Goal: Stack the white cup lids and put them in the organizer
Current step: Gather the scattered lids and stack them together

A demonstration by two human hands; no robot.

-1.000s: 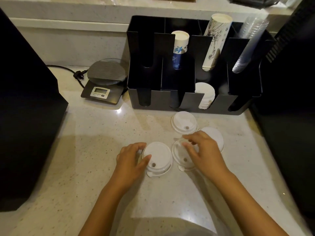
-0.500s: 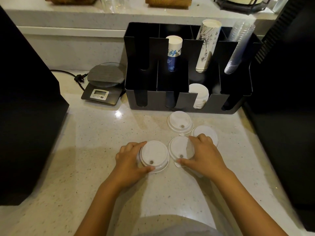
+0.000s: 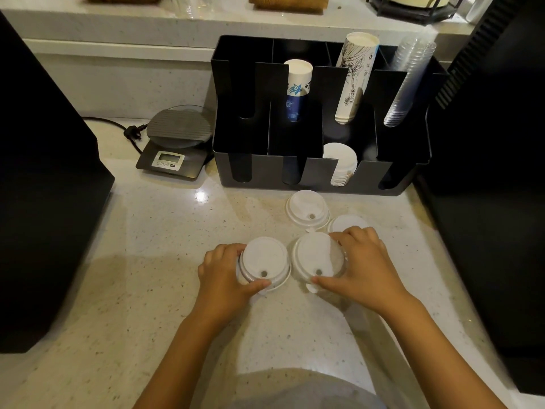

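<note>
Several white cup lids lie on the pale stone counter in front of a black organizer [image 3: 321, 178]. My left hand [image 3: 222, 276] grips the left lid [image 3: 262, 261] by its rim, thumb at the near edge. My right hand [image 3: 364, 267] grips the lid beside it [image 3: 312, 255] the same way. A third lid [image 3: 308, 209] lies just behind them, and a fourth lid [image 3: 346, 223] is partly hidden behind my right fingers. A stack of white lids [image 3: 340, 163] stands on edge in a front slot of the organizer.
The organizer's rear slots hold paper cup stacks [image 3: 298, 90] [image 3: 355, 78] and clear plastic cups [image 3: 408, 81]. A kitchen scale [image 3: 174, 143] with a cable sits left of it. Black appliances [image 3: 44, 202] [image 3: 495, 202] flank the counter on both sides.
Both hands have closed around the rims of the two nearest lids; the right hand slid off the lid's top to its right edge. The view tilted up slightly.
</note>
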